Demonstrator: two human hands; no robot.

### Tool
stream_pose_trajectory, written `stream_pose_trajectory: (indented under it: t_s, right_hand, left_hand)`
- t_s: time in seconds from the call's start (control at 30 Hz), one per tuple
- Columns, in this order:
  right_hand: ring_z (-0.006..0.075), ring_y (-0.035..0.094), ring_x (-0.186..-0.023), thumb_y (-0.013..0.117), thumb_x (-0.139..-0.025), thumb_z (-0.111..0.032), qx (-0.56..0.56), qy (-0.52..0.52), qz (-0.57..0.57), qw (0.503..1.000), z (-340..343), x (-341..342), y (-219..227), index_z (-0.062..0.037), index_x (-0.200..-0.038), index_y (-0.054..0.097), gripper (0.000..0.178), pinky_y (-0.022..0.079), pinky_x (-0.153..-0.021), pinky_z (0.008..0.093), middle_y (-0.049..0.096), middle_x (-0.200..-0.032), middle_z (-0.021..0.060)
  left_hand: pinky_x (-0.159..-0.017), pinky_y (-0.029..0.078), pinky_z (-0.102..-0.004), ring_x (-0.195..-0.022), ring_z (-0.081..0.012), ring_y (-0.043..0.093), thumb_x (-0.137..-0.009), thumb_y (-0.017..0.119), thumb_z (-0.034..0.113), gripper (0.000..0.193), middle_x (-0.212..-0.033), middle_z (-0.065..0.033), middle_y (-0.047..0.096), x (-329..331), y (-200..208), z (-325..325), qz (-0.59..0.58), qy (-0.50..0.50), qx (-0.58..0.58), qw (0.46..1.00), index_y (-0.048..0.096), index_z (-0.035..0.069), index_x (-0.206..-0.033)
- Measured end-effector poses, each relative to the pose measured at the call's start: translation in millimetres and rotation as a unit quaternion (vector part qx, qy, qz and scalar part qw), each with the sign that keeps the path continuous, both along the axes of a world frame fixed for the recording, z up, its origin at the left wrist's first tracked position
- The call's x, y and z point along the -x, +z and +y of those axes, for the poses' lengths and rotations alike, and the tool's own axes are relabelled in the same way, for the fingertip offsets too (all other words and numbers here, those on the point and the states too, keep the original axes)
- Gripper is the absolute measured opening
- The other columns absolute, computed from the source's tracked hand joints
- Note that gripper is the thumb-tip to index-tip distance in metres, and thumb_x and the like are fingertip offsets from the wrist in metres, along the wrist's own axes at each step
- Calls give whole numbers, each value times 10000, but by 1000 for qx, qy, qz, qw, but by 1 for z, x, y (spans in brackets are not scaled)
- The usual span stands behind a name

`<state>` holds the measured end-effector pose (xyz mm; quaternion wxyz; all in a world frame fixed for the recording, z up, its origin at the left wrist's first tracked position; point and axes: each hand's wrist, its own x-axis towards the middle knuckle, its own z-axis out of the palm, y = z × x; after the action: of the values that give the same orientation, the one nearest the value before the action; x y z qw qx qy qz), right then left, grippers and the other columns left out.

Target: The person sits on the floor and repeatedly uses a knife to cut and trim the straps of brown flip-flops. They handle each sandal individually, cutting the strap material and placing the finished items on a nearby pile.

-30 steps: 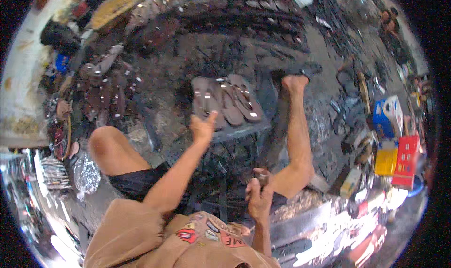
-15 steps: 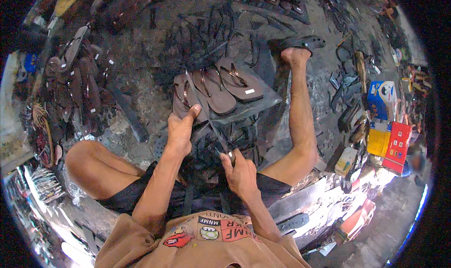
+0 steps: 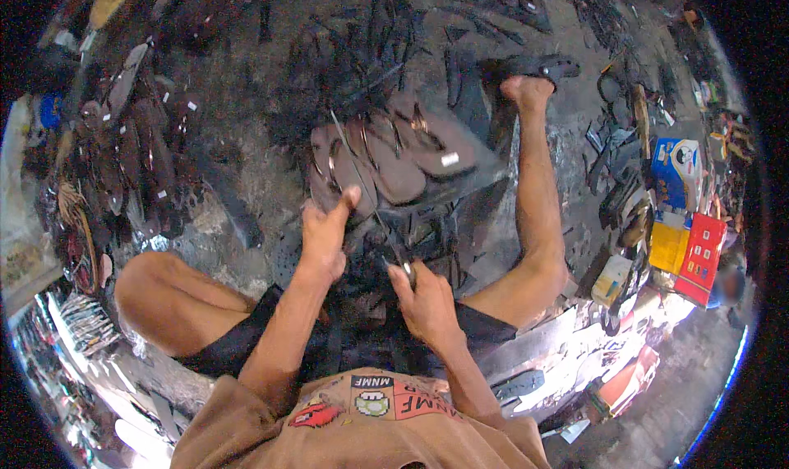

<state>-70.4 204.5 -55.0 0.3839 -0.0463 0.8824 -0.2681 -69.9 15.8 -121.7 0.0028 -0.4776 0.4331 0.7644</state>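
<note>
Mid-frame, the left hand [image 3: 325,237] pinches the leftmost sandal [image 3: 342,180], thumb [image 3: 352,195] uppermost; the right hand [image 3: 427,303] clenches a thin blade [image 3: 380,218] angled over it. If the sandal slips, that thumb could get cut.

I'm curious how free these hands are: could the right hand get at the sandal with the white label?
Probably yes: the sandal with the white label lies ahead, its near end uncovered. Still, the right hand holds a long thin blade, which likely must be put down first.
</note>
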Motion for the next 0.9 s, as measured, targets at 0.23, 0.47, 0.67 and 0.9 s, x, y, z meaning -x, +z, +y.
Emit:
stream_pose_trajectory:
  t_s: [0.23,0.47,0.67,0.9]
  right_hand:
    - [515,668,-881,543,-993,-493,37,-28,36,998,-16,5,-21,30,-1129,656,552,527,-805,571,695,-908,317]
    - [489,642,-956,706,-886,-325,92,1,127,988,5,-10,-93,7,-1081,667,387,517,-828,559,685,-986,284]
    - [478,633,-973,740,-798,-205,165,52,240,955,-9,10,-140,-32,-1062,679,322,517,-824,549,690,-1050,228]
    - [463,635,-1015,696,-800,-50,243,97,407,875,-9,18,-178,-22,-1170,637,376,502,-858,561,675,-1104,222]
  left_hand:
    - [-780,585,-449,-928,-247,687,-840,820,327,520,-1077,-103,687,-3,10,0,17,12,-59,998,583,23,-1190]
    - [-733,596,-380,-827,-214,701,-909,744,192,394,-993,-88,702,-6,26,10,18,5,-91,996,591,-22,-1201]
    - [-538,545,-341,-717,-174,688,-878,777,282,394,-952,-70,701,-1,24,-3,-52,-29,-81,995,627,24,-1135]
    - [-493,473,-305,-721,-150,668,-859,783,347,410,-938,-30,696,7,25,9,-37,-15,-68,997,626,79,-1126]
